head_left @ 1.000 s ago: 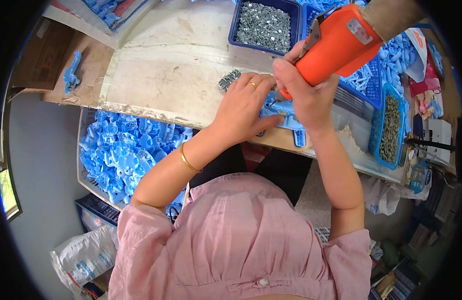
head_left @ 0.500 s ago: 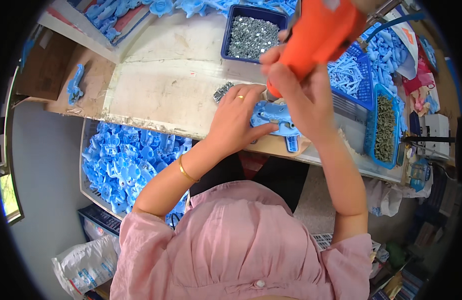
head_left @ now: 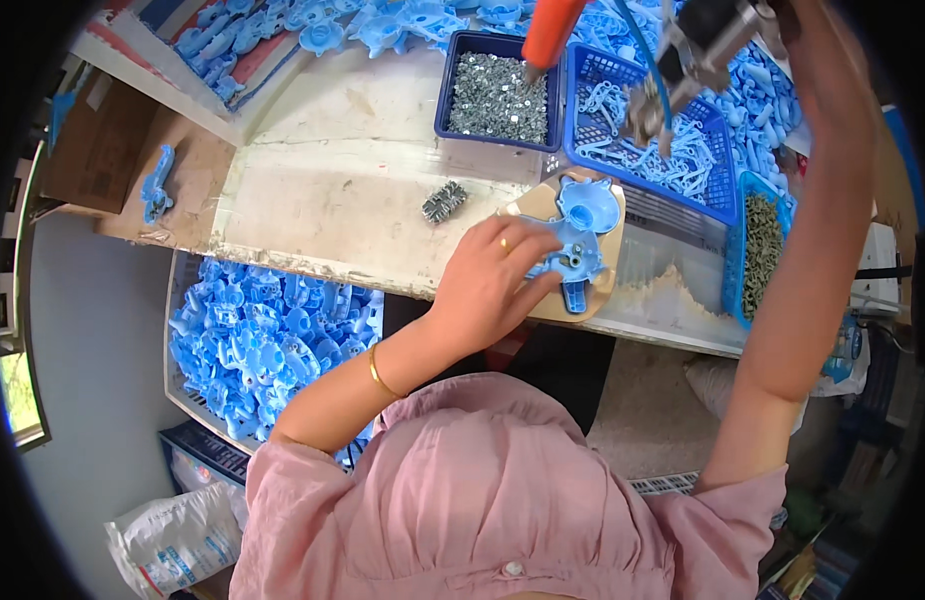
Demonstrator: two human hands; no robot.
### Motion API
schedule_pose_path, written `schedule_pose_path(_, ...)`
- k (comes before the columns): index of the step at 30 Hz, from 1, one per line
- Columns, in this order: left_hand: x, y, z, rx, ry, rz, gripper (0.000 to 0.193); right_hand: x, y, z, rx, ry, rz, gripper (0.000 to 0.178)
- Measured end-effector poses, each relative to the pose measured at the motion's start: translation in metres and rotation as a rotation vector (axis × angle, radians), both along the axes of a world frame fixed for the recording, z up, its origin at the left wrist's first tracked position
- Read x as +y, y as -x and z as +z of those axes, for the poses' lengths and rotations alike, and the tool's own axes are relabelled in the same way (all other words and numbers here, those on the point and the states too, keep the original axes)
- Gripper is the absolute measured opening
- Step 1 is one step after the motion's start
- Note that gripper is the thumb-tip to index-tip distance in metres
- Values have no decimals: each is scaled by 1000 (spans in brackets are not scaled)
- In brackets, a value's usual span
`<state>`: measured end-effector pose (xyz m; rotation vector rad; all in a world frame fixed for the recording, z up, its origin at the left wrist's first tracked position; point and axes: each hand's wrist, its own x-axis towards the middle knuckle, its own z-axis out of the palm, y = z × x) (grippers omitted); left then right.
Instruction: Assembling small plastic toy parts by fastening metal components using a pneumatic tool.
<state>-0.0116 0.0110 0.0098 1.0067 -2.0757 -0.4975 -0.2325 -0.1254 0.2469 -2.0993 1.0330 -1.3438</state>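
My left hand [head_left: 490, 275], with a ring and a gold bracelet, grips the left side of a light blue moulded plastic part [head_left: 582, 262], thumb and fingers curled at its edge. The part lies on a tan board [head_left: 607, 275] at the table's front edge, its round cup pointing away from me. My right arm [head_left: 807, 240] stretches far up to the right; its hand is at the top rim, beside a black and metal mechanism [head_left: 717, 45], and its fingers are not clear. An orange power screwdriver [head_left: 552, 35] hangs tip down over the screw bin, apart from my left hand.
A dark blue bin of small metal screws [head_left: 497, 95] stands behind the board. Right of it are a blue basket of thin plastic pieces [head_left: 672, 150] and a basket of brownish screws [head_left: 762, 245]. A small metal heap [head_left: 444, 202] lies left. A crate of blue parts [head_left: 257, 345] sits below.
The orange screwdriver has left the part and now hangs farther back. My right hand has let go of it and reached up to the far right. My left hand stays at the part.
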Motion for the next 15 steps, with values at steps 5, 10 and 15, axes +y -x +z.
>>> schedule_pose_path(5, -25, 17, 9, 63, 67, 49, 34, 38, -38, -24, -521, -48, 203, 54)
schedule_pose_path(10, -30, 29, 2, 75, 39, 22, 33, 58, -24, -34, -444, -47, 283, 56)
schedule_pose_path(15, -31, 35, -2, 71, 12, -85, 22, 56, -12, -34, -386, -53, 470, 53)
